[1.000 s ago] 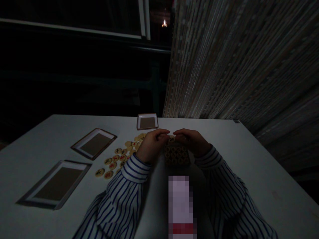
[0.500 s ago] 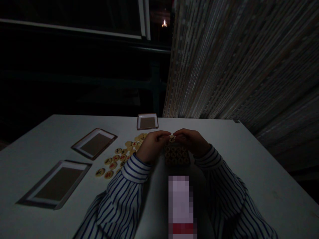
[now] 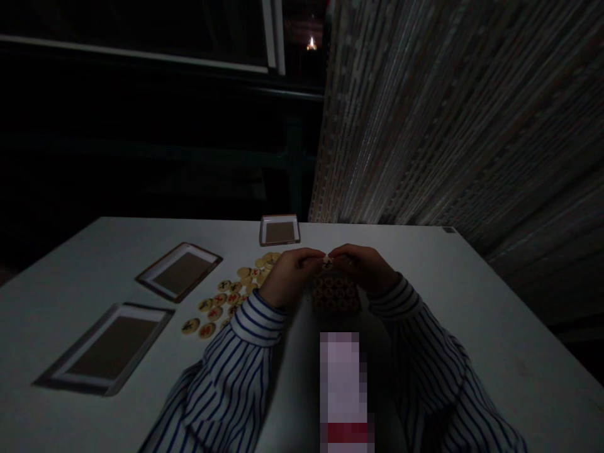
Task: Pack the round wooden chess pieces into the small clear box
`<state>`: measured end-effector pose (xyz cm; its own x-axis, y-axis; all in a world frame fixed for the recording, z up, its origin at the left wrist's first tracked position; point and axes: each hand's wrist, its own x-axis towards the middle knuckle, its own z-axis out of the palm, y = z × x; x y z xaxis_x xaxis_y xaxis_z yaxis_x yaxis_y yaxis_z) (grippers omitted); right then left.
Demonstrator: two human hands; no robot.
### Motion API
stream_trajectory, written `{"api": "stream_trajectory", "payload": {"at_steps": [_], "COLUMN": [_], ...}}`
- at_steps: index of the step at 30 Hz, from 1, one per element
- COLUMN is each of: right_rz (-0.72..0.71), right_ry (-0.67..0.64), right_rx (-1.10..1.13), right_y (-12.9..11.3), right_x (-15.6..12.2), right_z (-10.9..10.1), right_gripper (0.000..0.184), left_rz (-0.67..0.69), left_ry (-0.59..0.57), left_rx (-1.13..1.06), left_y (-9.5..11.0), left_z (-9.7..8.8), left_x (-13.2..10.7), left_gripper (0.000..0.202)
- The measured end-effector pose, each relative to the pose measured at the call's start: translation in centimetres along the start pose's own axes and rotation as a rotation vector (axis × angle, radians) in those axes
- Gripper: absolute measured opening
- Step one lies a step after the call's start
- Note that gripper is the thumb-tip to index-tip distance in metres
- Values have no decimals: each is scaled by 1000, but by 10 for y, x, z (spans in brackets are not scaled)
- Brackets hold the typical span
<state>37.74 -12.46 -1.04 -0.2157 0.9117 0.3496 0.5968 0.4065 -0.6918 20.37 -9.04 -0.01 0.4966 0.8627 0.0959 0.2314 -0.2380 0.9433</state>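
Observation:
My left hand and my right hand meet fingertip to fingertip over the middle of the table. Pinched between them is a small round xiangqi piece, gripped from both sides; its marking is hard to make out in the dim light. Just below, several xiangqi pieces stand in neat rows in a dark block, perhaps a box. A loose spread of pale xiangqi pieces with red and black characters lies to the left, partly hidden behind my left hand and sleeve.
On the white table lie a large tray-like lid or box part, a medium one and a small one. A string curtain hangs at the far right. A pixelated patch covers the area below the rows.
The piece between my fingertips has turned or tilted slightly, so its character shows less clearly. Both hands keep nearly the same place.

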Motion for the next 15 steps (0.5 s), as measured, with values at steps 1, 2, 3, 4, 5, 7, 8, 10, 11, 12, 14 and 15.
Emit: {"api": "stream_trajectory", "payload": {"at_steps": [1,2,3,4,5,7,8,10,11,12,14,15], "right_rz": [-4,-3,1,9,17,32,37,44,47,50,49,44], "right_ry": [2,5,8,12,16,25,28,30,30,30,34,35], "right_rx": [4,11,16,20,22,23,27,45,53,59,59,53], "right_y": [1,2,2,3,3,3,3,2,2,2,2,2], "right_x": [0,0,0,0,0,1,1,1,1,1,1,1], "right_z": [0,1,1,2,2,2,2,3,3,4,4,4], "right_gripper": [15,15,15,15,16,16,16,17,18,18,20,21], "left_rz": [0,1,3,3,1,-20,-35,-60,-67,-70,-73,-72], "left_ry": [3,3,3,6,8,16,22,35,36,34,26,21], "left_rx": [-4,-9,-15,-20,-25,-32,-36,-52,-64,-76,-92,-93], "left_y": [0,-1,-2,-2,-3,-2,-2,-1,-1,-1,-1,-1], "left_z": [0,0,0,0,0,0,0,1,1,1,0,0], "left_x": [0,1,1,1,1,0,0,-1,-1,-1,-1,0], "left_gripper": [18,18,18,19,19,20,21,23,24,25,26,26]}}
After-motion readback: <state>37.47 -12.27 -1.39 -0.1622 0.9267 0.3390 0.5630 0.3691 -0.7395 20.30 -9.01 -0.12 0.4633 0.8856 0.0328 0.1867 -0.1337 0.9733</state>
